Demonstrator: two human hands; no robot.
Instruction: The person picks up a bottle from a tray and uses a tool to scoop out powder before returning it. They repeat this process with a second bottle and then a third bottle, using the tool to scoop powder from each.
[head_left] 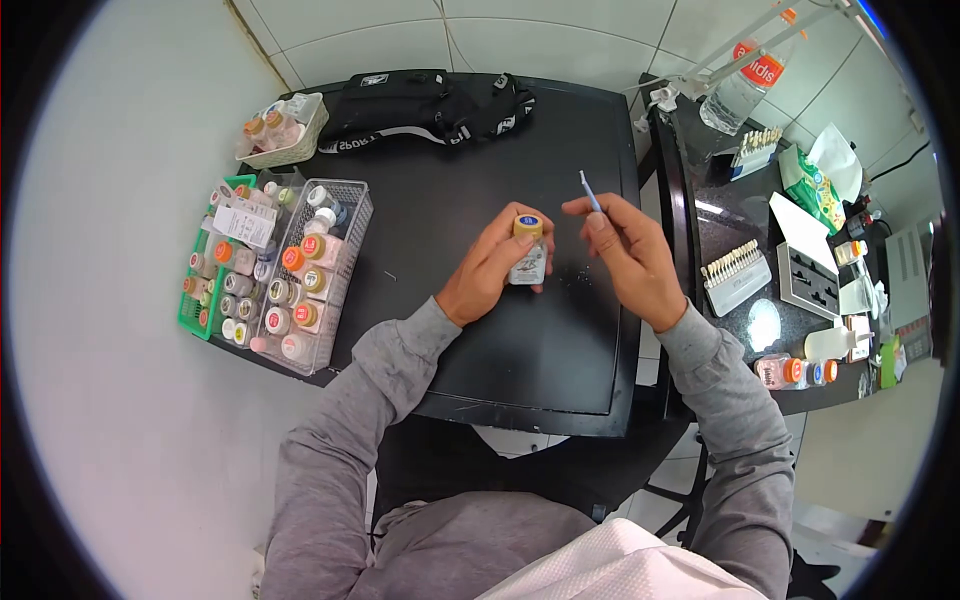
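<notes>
In my left hand (pixel 480 275) is a small clear jar (pixel 527 262), held upright with the fingers wrapped round it. Its lid is yellow with a blue label on top, and the thumb lies against the jar near the lid. My right hand (pixel 632 255) pinches a slim blue stick-like tool (pixel 590 195) that points up and away, its end pale; its exact kind is too small to tell. The tool and the jar are apart. Pale crumbs (pixel 575 277) lie on the black table (pixel 500 345) between the hands.
To the left stand a grey basket (pixel 350 225) and a green basket (pixel 190 310) of lidded jars. Behind lies a black bag (pixel 390 105). On the right-hand counter are tooth shade guides (pixel 735 280), a large bottle (pixel 740 95), a tissue pack (pixel 812 190) and more jars (pixel 780 370).
</notes>
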